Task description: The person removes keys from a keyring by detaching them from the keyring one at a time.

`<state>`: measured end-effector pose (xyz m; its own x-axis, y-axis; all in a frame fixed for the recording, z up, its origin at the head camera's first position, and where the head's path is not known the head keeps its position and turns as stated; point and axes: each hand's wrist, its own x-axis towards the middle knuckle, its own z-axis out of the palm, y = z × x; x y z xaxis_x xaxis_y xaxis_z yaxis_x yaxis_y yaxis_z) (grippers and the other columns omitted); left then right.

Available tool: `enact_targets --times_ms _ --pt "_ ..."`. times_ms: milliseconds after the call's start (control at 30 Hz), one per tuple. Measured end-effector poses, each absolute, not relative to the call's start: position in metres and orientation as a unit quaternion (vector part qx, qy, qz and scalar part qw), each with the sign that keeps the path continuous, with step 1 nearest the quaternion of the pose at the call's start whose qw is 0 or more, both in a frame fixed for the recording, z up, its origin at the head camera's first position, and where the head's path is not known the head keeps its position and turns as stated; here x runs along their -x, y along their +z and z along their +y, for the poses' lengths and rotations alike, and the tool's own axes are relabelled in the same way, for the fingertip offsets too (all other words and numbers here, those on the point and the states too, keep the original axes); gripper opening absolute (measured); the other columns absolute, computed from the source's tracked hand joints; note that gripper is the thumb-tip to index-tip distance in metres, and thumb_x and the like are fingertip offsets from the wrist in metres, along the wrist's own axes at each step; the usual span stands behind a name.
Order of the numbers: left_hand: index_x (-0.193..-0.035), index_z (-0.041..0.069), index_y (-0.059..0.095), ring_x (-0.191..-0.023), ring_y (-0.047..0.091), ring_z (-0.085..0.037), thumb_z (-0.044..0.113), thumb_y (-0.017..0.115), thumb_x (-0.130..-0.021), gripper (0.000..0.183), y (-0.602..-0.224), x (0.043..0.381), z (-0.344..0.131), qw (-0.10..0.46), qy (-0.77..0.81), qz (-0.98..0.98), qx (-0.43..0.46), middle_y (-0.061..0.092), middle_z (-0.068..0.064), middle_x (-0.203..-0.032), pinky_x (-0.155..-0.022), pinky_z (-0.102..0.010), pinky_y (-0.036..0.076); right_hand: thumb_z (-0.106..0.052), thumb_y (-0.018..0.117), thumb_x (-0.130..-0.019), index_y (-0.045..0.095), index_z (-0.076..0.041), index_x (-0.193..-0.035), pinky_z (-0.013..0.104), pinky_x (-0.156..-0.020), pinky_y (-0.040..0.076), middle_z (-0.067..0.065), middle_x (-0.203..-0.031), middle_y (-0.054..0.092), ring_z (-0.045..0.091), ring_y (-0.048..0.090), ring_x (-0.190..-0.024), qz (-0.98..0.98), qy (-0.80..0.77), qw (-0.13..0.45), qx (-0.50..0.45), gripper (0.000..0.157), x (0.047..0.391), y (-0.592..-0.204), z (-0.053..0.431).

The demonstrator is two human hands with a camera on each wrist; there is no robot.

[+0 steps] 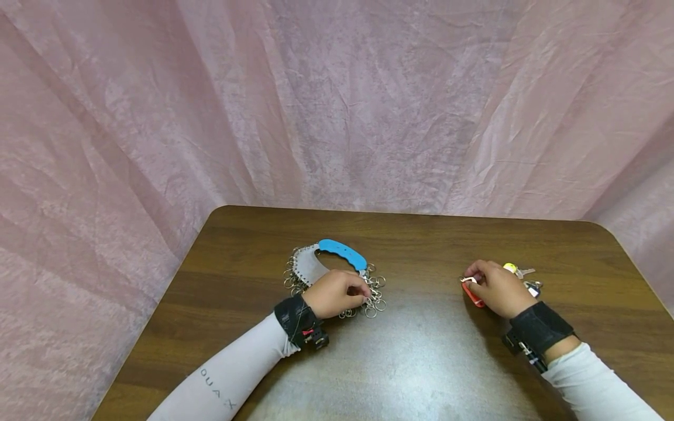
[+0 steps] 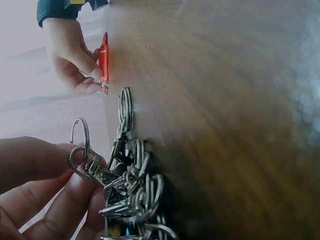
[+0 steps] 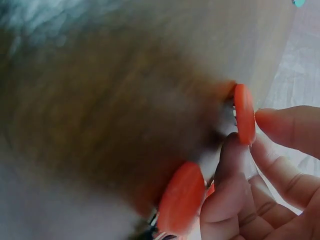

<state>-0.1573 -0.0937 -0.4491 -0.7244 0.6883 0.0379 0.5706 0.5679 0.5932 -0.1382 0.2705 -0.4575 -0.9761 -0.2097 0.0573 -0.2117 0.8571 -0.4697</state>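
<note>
A grey crescent-shaped key holder (image 1: 309, 264) with a blue handle (image 1: 342, 252) lies on the table, metal rings hanging along its rim. My left hand (image 1: 337, 292) is over its near right side. In the left wrist view the fingers hold a split key ring (image 2: 80, 137) with a small swivel clasp (image 2: 95, 170), beside other rings (image 2: 145, 195). Far to the right, my right hand (image 1: 497, 289) pinches a red key tag (image 3: 245, 114) between thumb and fingers. A second red tag (image 3: 182, 200) sits just below those fingers, blurred.
Beyond the right hand lie a yellow tag (image 1: 509, 267), a key (image 1: 525, 272) and a dark key bunch (image 1: 533, 287), partly hidden by the hand. The brown wooden table (image 1: 411, 339) ends at a pink curtain (image 1: 368, 105) behind it.
</note>
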Motion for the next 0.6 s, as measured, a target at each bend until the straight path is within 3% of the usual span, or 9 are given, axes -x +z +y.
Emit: enact_targets --times_ms 600 --pt "-0.099 0.014 0.077 -0.088 0.064 -0.008 0.012 0.069 -0.093 0.009 -0.4501 0.1556 -0.0929 0.096 0.29 0.882 -0.36 0.074 0.003 -0.098 -0.081 -0.023 0.051 -0.009 0.071 -0.088 0.066 0.0 -0.097 0.036 -0.071 0.049 0.016 -0.092 0.064 0.025 0.062 -0.083 -0.964 0.249 -0.002 -0.099 0.014 0.1348 -0.4603 0.2731"
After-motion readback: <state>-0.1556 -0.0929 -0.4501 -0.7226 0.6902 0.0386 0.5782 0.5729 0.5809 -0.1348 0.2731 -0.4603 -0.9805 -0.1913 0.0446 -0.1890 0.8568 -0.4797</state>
